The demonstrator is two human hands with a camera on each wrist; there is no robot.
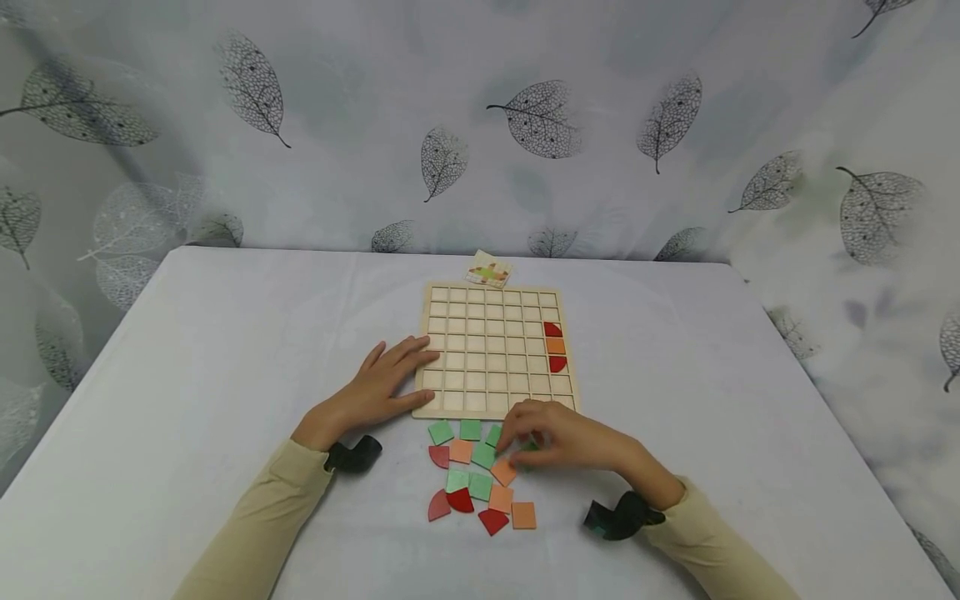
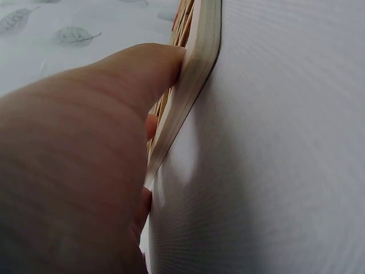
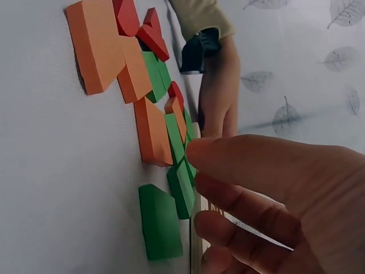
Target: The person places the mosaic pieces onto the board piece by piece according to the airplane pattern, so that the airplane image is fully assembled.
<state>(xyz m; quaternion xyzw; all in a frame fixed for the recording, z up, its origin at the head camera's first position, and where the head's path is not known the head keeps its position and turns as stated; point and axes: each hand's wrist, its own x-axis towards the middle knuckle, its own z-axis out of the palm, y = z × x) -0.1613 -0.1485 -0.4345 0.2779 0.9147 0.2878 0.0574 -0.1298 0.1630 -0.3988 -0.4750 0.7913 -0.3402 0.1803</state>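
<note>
My left hand (image 1: 378,385) rests with spread fingers on the left edge of a wooden grid board (image 1: 476,362); the left wrist view has its thumb (image 2: 165,60) against the board's side. Near the board's right edge, an orange square tile (image 1: 555,346) sits between two red quarter-round tiles (image 1: 557,364). My right hand (image 1: 566,437) hovers with loosely bent fingers over loose tiles below the board, apparently holding nothing. Close to its fingertips are green tiles (image 3: 181,190) and an orange tile (image 3: 153,132). The hand partly covers another green tile (image 3: 161,222) in the head view.
More loose tiles lie nearer me: green squares (image 1: 481,486), orange squares (image 1: 523,515) and red quarter-rounds (image 1: 492,522). A small pattern card (image 1: 489,269) lies at the board's far edge. A white cloth covers the table (image 1: 225,350); leaf-print fabric (image 1: 337,125) hangs behind.
</note>
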